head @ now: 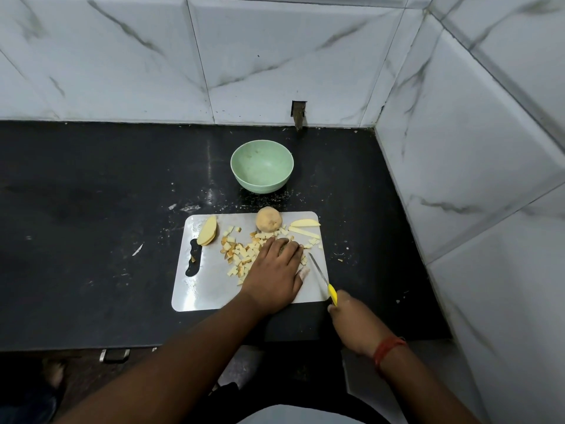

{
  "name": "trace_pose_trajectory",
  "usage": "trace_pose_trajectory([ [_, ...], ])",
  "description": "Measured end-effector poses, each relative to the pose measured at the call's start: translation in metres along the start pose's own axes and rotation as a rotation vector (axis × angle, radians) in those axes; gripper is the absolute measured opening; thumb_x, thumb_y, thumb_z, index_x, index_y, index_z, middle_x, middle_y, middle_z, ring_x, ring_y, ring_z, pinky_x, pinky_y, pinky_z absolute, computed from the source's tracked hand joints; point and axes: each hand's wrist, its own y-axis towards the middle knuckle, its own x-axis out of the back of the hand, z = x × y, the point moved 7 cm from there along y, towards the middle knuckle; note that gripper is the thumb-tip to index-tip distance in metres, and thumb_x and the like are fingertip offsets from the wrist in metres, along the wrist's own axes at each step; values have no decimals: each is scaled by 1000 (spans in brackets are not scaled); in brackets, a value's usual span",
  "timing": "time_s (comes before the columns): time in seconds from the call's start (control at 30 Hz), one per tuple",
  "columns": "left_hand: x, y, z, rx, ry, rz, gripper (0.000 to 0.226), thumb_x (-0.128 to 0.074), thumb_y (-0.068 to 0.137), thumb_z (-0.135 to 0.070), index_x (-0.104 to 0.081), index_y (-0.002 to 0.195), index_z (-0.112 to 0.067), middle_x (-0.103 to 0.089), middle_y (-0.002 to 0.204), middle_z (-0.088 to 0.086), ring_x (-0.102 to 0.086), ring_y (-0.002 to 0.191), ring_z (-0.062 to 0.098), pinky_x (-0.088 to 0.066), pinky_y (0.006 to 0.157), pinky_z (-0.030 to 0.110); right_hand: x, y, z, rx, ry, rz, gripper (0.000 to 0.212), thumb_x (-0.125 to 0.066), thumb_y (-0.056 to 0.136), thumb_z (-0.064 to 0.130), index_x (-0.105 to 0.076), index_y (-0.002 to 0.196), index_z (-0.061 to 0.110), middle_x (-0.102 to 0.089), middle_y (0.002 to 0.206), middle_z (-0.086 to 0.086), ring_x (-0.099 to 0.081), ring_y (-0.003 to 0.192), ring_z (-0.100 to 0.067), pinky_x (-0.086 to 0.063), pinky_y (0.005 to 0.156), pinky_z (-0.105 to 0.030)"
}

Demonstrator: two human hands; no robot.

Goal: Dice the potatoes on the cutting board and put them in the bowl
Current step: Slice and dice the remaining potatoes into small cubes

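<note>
A grey cutting board point(201, 289) lies on the black counter. Diced potato pieces point(240, 255) are scattered over its middle. A whole unpeeled potato point(268, 219) sits at the far edge, stacked slices point(208, 231) at the left, and long strips point(304, 228) at the far right. My left hand point(275, 273) lies over a potato piece among the dice, fingers curved on it. My right hand point(351, 322) grips a yellow-handled knife point(321, 276), its blade angled over the board's right side. A green bowl point(262, 166) stands beyond the board with nothing in it.
Marble-tiled walls close the counter at the back and right point(458, 179). The black counter point(91, 224) stretches wide to the left of the board. A small bracket point(298, 114) sticks out of the back wall behind the bowl. Potato crumbs dot the counter near the board.
</note>
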Motion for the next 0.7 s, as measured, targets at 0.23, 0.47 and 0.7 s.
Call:
trace_pose_trajectory([
  [0.23,9,10,-3,-100,34,-1,59,-42,104,-48,-58,140,-4,-54,145,15,-46,138,32,-28,123,50,25,0,-10,43,274,-131,17,-46,101,27,-49,96,11,-53,74,-4,-50,63,-18,-36,57,-29],
  [0.47,-4,32,-30,-341,26,154,71,-23,107,-55,-43,154,-5,-43,159,13,-35,149,28,-16,128,42,32,9,-18,18,483,-209,18,-48,98,31,-46,85,17,-48,66,-3,-44,54,-19,-34,54,-31],
  [0.7,-3,21,-10,-229,71,147,72,-22,107,-56,-52,147,-4,-53,147,12,-43,141,29,-20,128,42,26,9,-27,21,452,-169,16,-45,100,33,-48,94,18,-44,66,3,-41,53,-12,-31,52,-26],
])
